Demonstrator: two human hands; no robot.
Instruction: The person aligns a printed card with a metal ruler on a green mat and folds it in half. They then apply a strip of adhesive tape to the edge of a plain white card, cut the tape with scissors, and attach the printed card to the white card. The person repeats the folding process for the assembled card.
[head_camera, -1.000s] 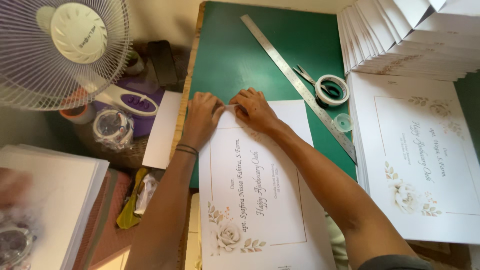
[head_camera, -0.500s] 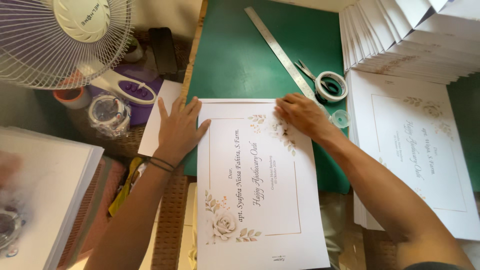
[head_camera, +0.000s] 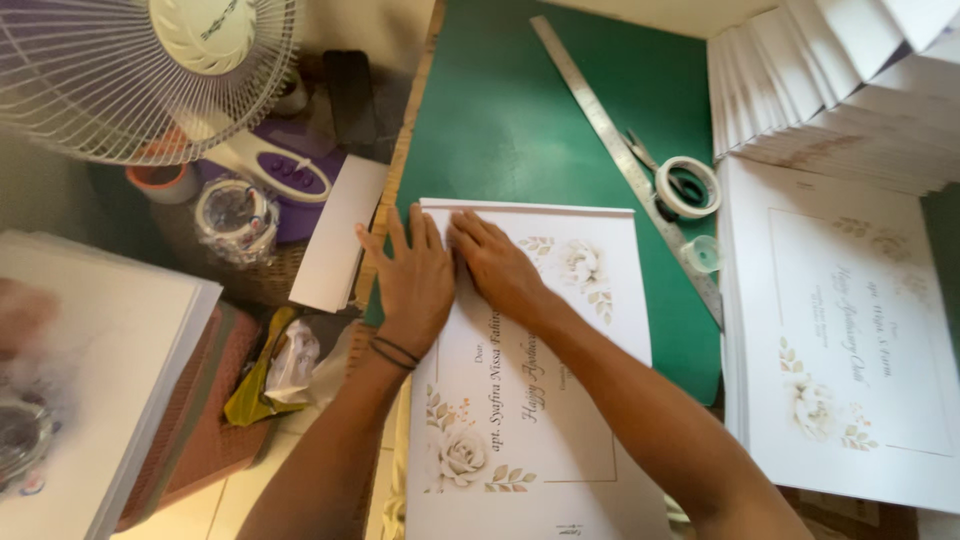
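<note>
Both hands are laid flat, palms down, on a floral-printed card sheet (head_camera: 560, 330) lying on the green cutting mat (head_camera: 540, 110). Left hand (head_camera: 412, 280): fingers spread, pressed at the sheet's top-left corner, nothing gripped. Right hand (head_camera: 495, 262): fingers together, pressed just beside the left, touching it near the sheet's top edge. That top edge looks folded over.

A steel ruler (head_camera: 620, 150) is lying diagonally on the mat, right of the sheet. A tape roll (head_camera: 688, 187) is seen against the ruler, scissors (head_camera: 640, 152) partly under it. Stacked printed cards (head_camera: 850, 340) at far right. A white fan (head_camera: 150, 70) is at top left.
</note>
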